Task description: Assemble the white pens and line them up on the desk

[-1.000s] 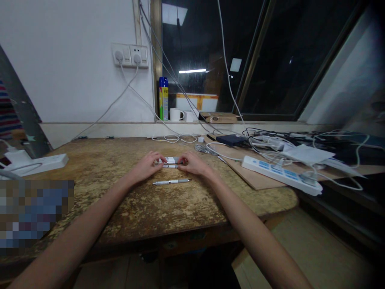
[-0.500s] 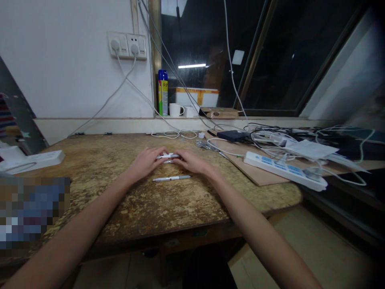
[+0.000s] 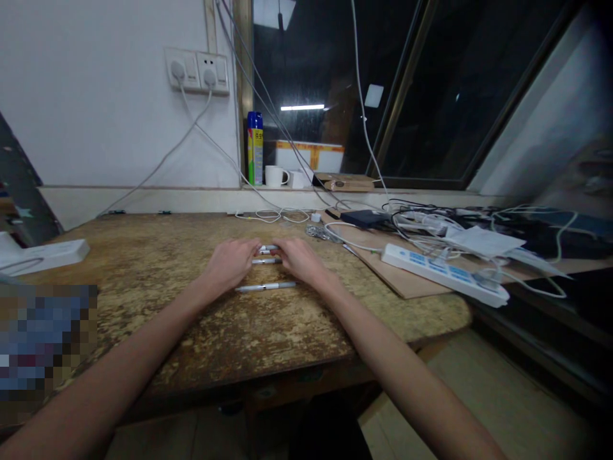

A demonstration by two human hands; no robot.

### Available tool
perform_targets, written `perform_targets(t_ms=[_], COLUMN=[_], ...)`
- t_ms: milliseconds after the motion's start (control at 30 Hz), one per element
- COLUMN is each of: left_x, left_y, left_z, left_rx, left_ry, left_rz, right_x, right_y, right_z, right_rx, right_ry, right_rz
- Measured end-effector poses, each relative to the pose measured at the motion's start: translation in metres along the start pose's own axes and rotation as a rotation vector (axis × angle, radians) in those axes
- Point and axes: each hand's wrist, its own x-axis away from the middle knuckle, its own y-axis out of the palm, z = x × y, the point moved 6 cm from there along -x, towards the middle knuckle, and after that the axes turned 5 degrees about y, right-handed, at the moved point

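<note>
Both of my hands are over the worn wooden table, pinching the two ends of a silver-grey pen (image 3: 269, 248). My left hand (image 3: 233, 260) has its fingers closed at the pen's left end. At the right end, my right hand (image 3: 297, 259) curls its fingers in. Just on the near side lies a second pen (image 3: 267, 260), its ends partly hidden by the hands. Closer to me a third pen (image 3: 266, 287) rests on the tabletop, roughly parallel to the others. Whether the held pen touches the table I cannot tell.
A white power strip (image 3: 445, 275) lies on a brown board (image 3: 383, 275) at right, beside tangled cables (image 3: 421, 220). Another white power strip (image 3: 62, 253) is at left, near a blurred-out item (image 3: 43, 345). A spray can (image 3: 255, 150) and white mug (image 3: 276, 176) stand on the sill.
The view has shifted slightly. My hands stay on the far pen, with the left fingers drawn in more tightly. More of the second pen shows between the hands.
</note>
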Motion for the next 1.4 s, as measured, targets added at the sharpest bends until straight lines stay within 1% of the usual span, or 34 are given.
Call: perform_targets(t_ms=[200, 333, 467, 533, 633, 667, 733, 800, 933, 1000, 1100, 1233, 1400], left_x=[0.001, 0.0, 0.0, -0.001, -0.001, -0.001, -0.001, -0.001, 0.0, 0.001, 0.002, 0.003, 0.003], left_y=[-0.002, -0.002, -0.002, -0.003, -0.004, -0.004, -0.005, -0.005, -0.008, -0.012, -0.014, -0.014, -0.014], left_z=[-0.009, -0.01, -0.009, -0.01, -0.012, -0.012, -0.013, -0.014, -0.013, -0.012, -0.012, -0.014, -0.015], left_rx=[0.149, 0.216, 0.221, 0.231, 0.266, 0.28, 0.316, 0.363, 0.421, 0.421, 0.403, 0.389, 0.403], left_ry=[0.101, 0.115, 0.124, 0.11, 0.088, 0.083, 0.072, 0.056, 0.04, 0.037, 0.031, 0.024, 0.008], left_rz=[0.115, 0.128, 0.125, 0.116, 0.113, 0.116, 0.121, 0.121, 0.128, 0.136, 0.125, 0.102, 0.095], right_x=[-0.002, -0.004, -0.006, -0.007, -0.009, -0.009, -0.01, -0.01, -0.012, -0.012, -0.012, -0.012, -0.013], right_y=[-0.005, -0.006, 0.001, 0.002, 0.0, 0.001, 0.007, 0.011, 0.008, 0.01, 0.011, 0.007, 0.008], right_z=[-0.003, 0.0, 0.004, 0.005, 0.008, 0.01, 0.013, 0.015, 0.016, 0.015, 0.013, 0.012, 0.012], right_rx=[-0.284, -0.488, -0.627, -0.653, -0.687, -0.705, -0.75, -0.809, -0.886, -0.907, -0.912, -0.878, -0.856], right_ry=[0.0, 0.013, 0.086, 0.085, 0.069, 0.081, 0.12, 0.127, 0.102, 0.129, 0.135, 0.075, 0.073], right_rz=[-0.029, 0.018, -0.036, -0.023, 0.05, 0.05, 0.011, -0.015, 0.046, 0.02, -0.017, 0.054, 0.034])
